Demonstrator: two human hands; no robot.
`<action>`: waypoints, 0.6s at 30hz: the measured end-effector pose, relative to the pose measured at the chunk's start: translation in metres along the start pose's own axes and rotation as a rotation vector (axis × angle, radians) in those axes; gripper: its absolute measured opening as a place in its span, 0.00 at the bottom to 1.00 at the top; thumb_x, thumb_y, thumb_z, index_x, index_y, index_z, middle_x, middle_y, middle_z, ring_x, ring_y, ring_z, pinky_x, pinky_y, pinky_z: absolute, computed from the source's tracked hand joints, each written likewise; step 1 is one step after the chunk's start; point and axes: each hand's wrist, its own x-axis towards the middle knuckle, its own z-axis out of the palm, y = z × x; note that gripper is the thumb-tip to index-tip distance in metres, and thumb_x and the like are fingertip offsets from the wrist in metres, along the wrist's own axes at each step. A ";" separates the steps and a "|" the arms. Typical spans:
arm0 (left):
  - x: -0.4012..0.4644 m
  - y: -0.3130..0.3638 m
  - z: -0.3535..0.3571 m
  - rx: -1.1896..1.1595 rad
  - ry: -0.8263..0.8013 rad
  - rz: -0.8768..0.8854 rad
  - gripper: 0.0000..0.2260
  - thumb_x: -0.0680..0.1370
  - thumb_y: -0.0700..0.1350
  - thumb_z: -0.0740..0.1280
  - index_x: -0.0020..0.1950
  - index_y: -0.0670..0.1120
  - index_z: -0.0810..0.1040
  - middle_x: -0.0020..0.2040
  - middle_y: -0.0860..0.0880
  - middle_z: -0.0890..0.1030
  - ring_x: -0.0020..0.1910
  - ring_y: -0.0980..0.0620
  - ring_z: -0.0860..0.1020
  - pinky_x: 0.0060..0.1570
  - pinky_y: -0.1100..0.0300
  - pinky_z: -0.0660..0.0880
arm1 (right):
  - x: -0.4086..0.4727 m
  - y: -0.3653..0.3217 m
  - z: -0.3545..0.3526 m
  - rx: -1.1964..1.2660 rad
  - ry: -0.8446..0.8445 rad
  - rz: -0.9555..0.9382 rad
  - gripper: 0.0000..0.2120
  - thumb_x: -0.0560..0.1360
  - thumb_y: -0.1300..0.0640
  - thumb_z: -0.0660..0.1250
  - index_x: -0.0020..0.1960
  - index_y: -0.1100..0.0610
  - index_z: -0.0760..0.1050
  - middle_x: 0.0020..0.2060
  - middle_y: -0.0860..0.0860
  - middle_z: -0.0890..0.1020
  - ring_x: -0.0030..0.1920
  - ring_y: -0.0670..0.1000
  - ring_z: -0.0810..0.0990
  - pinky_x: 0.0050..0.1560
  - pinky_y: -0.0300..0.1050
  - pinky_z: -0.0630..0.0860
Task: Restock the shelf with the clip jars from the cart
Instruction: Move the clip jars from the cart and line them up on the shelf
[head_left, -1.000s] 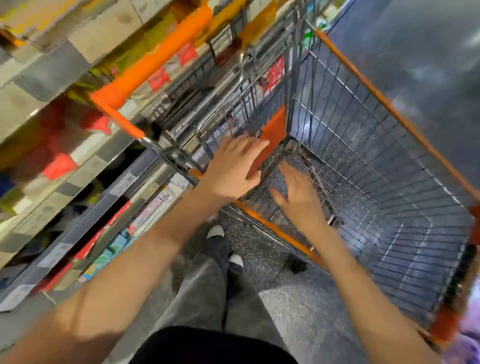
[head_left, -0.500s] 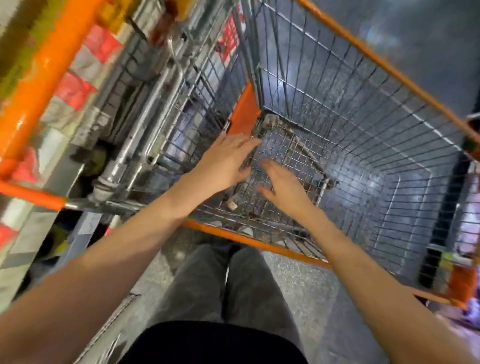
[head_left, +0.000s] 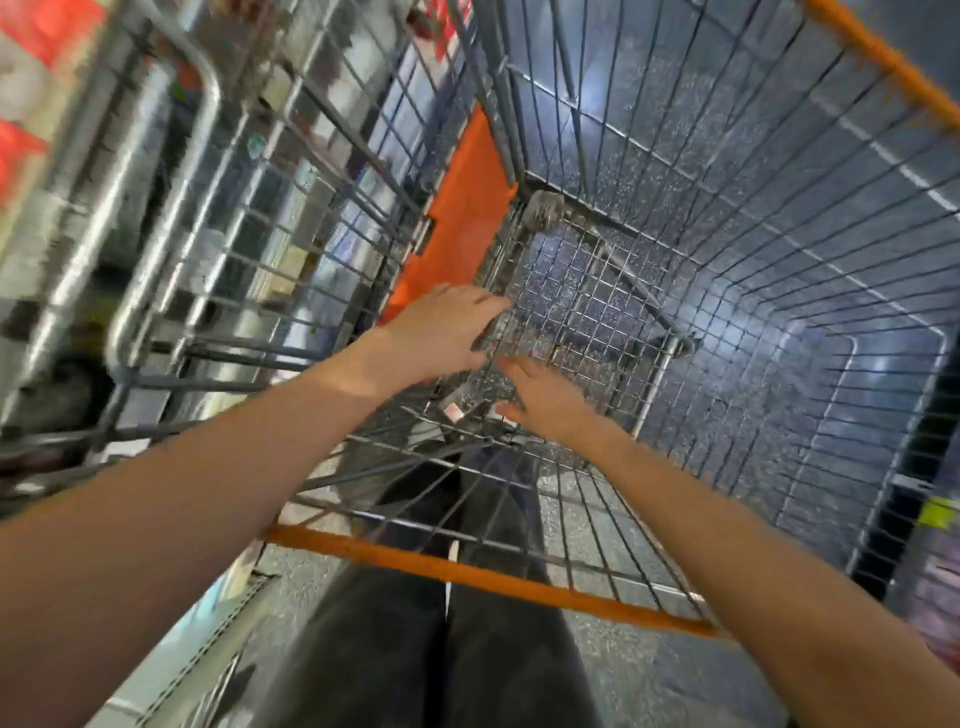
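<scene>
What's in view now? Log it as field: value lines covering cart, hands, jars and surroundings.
cart: wire basket with orange rim, seen from above
flap: orange panel at the basket's near-left corner
left hand: reaching into the basket, fingers extended, holding nothing
right hand: reaching in beside it, fingers spread, holding nothing
jars: none clearly visible; small blurred item near the hands
shelf: left of the cart, blurred

Dark speckled floor (head_left: 675, 670) (glossy, catching pale light); blurred shelving (head_left: 47, 156) at left.
</scene>
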 end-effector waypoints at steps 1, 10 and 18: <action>0.005 -0.002 0.006 0.011 -0.039 -0.010 0.31 0.77 0.46 0.67 0.76 0.48 0.57 0.73 0.47 0.65 0.72 0.48 0.62 0.72 0.51 0.55 | 0.006 0.004 0.005 0.010 -0.004 0.002 0.33 0.77 0.48 0.63 0.76 0.56 0.53 0.75 0.56 0.58 0.71 0.59 0.64 0.68 0.60 0.65; 0.011 -0.026 0.041 0.337 -0.204 0.013 0.32 0.73 0.57 0.66 0.74 0.49 0.61 0.69 0.49 0.69 0.70 0.48 0.63 0.71 0.53 0.54 | 0.059 0.022 0.062 0.234 -0.168 0.034 0.29 0.76 0.52 0.65 0.73 0.56 0.61 0.71 0.58 0.64 0.68 0.60 0.68 0.67 0.56 0.68; 0.014 -0.027 0.049 0.301 -0.253 -0.012 0.33 0.74 0.56 0.67 0.75 0.51 0.58 0.73 0.51 0.64 0.74 0.51 0.58 0.73 0.52 0.44 | 0.081 0.012 0.079 0.415 -0.041 -0.033 0.19 0.79 0.57 0.61 0.70 0.56 0.68 0.67 0.54 0.71 0.65 0.53 0.70 0.53 0.39 0.73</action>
